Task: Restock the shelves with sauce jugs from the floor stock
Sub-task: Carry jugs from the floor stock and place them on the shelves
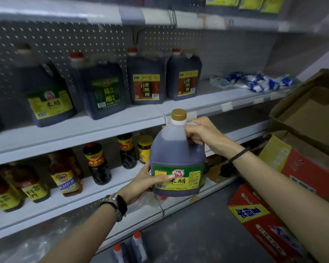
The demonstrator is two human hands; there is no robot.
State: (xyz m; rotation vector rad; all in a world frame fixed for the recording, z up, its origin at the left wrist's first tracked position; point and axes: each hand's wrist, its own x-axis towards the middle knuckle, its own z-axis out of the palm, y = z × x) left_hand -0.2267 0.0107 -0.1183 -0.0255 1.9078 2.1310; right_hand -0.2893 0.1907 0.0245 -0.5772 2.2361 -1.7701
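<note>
While both hands hold it in the air, sauce jug (177,149) is upright, gold cap (179,114) on top, green-yellow label facing camera. Right hand (203,134): fingers (190,130) curled round the handle just under the neck. Left hand (145,182) grips the lower left side, thumb (164,177) across the label, its fingers hidden behind. Up and left of the fingers: middle shelf (112,120), four dark jugs (103,92) in a row. Left of left-hand fingers: lower shelf (120,184) with smaller bottles (97,164). Right of right-hand fingers: open cardboard boxes (311,114), red carton (264,221) lower down. Below the fingers on the floor (198,224): two red-capped jugs (135,243), blurred.
</note>
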